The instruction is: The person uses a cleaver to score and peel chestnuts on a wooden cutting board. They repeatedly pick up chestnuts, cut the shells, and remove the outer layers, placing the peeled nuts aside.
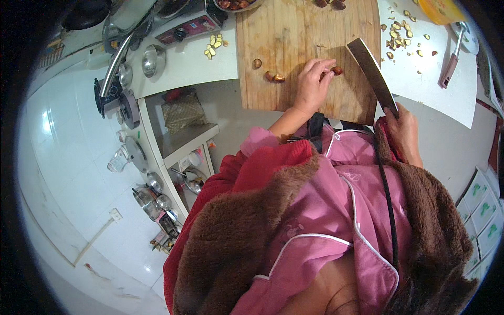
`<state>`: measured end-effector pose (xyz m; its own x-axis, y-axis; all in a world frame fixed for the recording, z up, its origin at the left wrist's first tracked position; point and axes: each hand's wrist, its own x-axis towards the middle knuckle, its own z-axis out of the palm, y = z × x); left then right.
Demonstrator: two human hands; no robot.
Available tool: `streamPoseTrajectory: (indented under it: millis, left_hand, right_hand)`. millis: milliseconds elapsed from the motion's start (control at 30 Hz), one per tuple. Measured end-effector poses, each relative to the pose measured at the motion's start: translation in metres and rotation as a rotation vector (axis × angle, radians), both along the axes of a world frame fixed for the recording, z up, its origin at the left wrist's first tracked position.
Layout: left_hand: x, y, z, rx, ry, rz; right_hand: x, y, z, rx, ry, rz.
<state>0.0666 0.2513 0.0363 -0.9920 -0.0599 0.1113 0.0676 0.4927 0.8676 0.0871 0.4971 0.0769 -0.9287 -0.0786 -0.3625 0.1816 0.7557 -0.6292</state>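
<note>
With the fingertips of my left hand (pixel 315 84) I hold a brown chestnut (pixel 336 71) on the wooden cutting board (pixel 307 35). My right hand (pixel 405 130) grips a cleaver (pixel 372 73) by its handle, at the board's right edge. The dark blade is raised and slants up and left, apart from the chestnut. To the left of my left hand lie a whole chestnut (pixel 257 63), another chestnut (pixel 269 76) and a partly cut one (pixel 279 78) with pale flesh showing. More chestnuts (pixel 338 4) sit at the board's far edge.
Pale yellow peeled pieces (pixel 213 46) lie on the left counter, near a gas stove (pixel 189 31) and a steel bowl (pixel 153 61). Cut bits (pixel 398 35) are scattered on the right counter (pixel 429 94), beside a utensil with a pinkish handle (pixel 449 71). A chestnut-filled bowl (pixel 240 10) stands beyond.
</note>
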Motion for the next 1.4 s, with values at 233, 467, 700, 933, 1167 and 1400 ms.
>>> streamPoseTrajectory:
  millis: [233, 467, 700, 933, 1167, 1400]
  left_hand:
    - [0.003, 0.004, -0.004, -0.067, 0.019, 0.01]
    - [-0.002, 0.007, -0.015, -0.13, 0.007, -0.067]
    - [0.005, 0.006, 0.0, -0.024, 0.022, -0.055]
    - [0.008, -0.007, -0.006, -0.286, 0.26, -0.175]
    - [0.011, -0.013, -0.013, -0.491, 0.231, -0.254]
    - [0.005, -0.004, -0.008, -0.417, 0.286, -0.217]
  right_hand:
    - [0.0, 0.003, -0.006, -0.074, -0.076, -0.04]
    - [0.001, -0.001, -0.002, -0.056, -0.059, -0.028]
    - [0.003, -0.004, 0.005, 0.039, -0.065, 0.025]
    - [0.009, -0.028, 0.024, 0.192, 0.019, 0.21]
    - [0.018, -0.031, 0.024, 0.313, 0.004, 0.295]
    - [0.019, -0.031, 0.025, 0.307, -0.026, 0.249]
